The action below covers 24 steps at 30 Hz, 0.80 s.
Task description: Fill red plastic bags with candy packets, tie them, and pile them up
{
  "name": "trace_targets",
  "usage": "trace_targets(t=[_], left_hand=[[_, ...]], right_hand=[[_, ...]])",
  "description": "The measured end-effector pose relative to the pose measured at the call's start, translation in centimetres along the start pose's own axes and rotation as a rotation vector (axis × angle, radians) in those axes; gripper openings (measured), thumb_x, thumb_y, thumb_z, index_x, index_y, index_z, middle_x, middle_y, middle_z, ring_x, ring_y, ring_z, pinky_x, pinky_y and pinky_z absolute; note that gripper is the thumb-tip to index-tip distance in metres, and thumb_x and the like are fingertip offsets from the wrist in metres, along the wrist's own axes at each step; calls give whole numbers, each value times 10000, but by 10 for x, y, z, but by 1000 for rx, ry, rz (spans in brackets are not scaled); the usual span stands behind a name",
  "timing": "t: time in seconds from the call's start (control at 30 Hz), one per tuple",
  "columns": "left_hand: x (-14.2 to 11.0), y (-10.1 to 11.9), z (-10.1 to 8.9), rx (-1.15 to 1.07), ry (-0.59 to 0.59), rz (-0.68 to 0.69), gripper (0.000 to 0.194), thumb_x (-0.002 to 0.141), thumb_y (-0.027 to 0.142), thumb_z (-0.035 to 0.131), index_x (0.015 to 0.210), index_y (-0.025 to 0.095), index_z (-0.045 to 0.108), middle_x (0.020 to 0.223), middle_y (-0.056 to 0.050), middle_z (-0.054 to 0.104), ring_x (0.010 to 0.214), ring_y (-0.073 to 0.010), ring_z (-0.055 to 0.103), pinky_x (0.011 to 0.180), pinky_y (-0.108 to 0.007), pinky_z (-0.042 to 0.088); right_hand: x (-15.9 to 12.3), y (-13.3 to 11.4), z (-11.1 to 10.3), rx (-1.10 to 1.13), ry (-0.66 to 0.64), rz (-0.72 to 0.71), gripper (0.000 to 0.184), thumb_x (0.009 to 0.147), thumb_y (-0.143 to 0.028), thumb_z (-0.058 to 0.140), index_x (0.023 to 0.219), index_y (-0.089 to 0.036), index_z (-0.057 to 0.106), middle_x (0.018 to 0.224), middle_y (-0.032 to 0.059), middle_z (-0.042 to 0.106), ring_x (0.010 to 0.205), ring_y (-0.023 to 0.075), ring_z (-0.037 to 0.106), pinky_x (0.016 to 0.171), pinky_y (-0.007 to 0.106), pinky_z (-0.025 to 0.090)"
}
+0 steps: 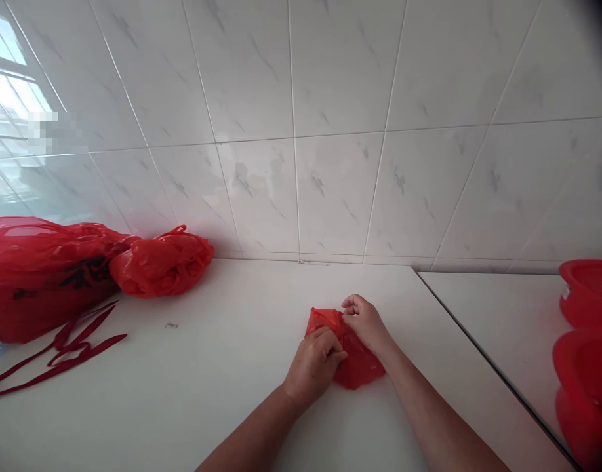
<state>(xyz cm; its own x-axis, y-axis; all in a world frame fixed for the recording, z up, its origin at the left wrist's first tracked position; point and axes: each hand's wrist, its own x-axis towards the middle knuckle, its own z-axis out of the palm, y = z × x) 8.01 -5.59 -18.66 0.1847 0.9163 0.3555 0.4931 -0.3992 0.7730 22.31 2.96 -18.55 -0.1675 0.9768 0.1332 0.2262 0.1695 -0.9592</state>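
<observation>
A small red plastic bag (357,364) lies bunched and partly folded on the white tabletop, below and between my hands. My left hand (317,359) is closed over its left side, thumb and fingers pinched together on the thin plastic. At the bag's upper right edge, my right hand (364,320) has its fingers curled, with thumb and fingertips closed on the plastic. Both hands cover parts of the bag, so its opening cannot be made out.
A large red bag (50,275) and a knotted red bag (166,262) sit at the back left, by the tiled wall. Dark red straps (79,351) trail in front. Red plastic containers (589,360) stand at the far right, beyond a dark seam (492,367).
</observation>
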Motion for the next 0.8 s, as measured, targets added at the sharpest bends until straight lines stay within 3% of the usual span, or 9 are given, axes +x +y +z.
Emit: trace_targets(t=[0.13,0.2,0.23,0.33,0.4,0.47,0.57,0.67,0.8], left_hand=[[0,3,-4,-15,45,-41,156,738,94,475,620,194,454,697,3,546,640,-126,498,582,-247,411],[1,4,-7,46,110,-60,73,728,137,539,722,207,520,786,-6,568,722,-149,520,639,-273,433],[1,4,-8,76,134,-63,150,703,170,599,837,220,555,888,-21,581,821,-174,532,702,-298,447],[4,2,-9,116,104,-73,797,548,285,776,1264,268,428,1318,-95,426,1197,-283,393,900,-401,418],[7,0,-10,143,23,-79,923,489,314,808,1314,281,396,1438,-111,285,1277,-322,307,915,-421,410],[10,-2,-15,196,-56,-67,611,553,261,750,1132,250,558,1353,-111,412,1174,-301,430,835,-376,443],[14,-5,-36,296,-135,-73,151,653,152,558,787,204,607,916,-41,629,790,-181,566,647,-273,431],[14,-6,-79,370,-116,-143,134,642,134,480,713,196,576,658,22,586,589,-124,494,530,-227,355],[0,1,-158,465,21,-255,40,615,164,492,612,183,527,546,42,492,531,-105,401,490,-219,284]], right_hand=[[2,-2,-11,-18,-29,-22,153,648,-228,534,797,-207,562,643,-42,579,579,126,514,578,259,403],[6,0,-21,-21,30,-24,141,684,-291,542,788,-202,575,686,-21,609,663,144,560,633,268,427],[8,3,-28,-24,87,-18,160,704,-329,533,788,-200,576,709,-9,619,708,154,573,658,274,434],[13,18,-46,-49,273,35,247,743,-418,484,804,-196,571,744,20,631,749,176,584,656,287,442],[14,30,-55,-77,337,75,267,740,-430,477,811,-192,571,737,30,637,714,178,586,622,288,443],[14,38,-59,-109,348,98,261,732,-422,484,810,-190,576,713,29,640,686,177,591,605,284,443],[13,43,-60,-170,319,104,244,726,-410,494,804,-198,587,700,18,648,680,177,596,608,281,434],[13,44,-60,-236,288,101,236,725,-410,494,791,-207,595,706,13,656,682,184,594,607,286,410],[15,49,-61,-291,268,101,246,722,-410,483,799,-208,600,724,19,667,697,191,600,618,289,396]])
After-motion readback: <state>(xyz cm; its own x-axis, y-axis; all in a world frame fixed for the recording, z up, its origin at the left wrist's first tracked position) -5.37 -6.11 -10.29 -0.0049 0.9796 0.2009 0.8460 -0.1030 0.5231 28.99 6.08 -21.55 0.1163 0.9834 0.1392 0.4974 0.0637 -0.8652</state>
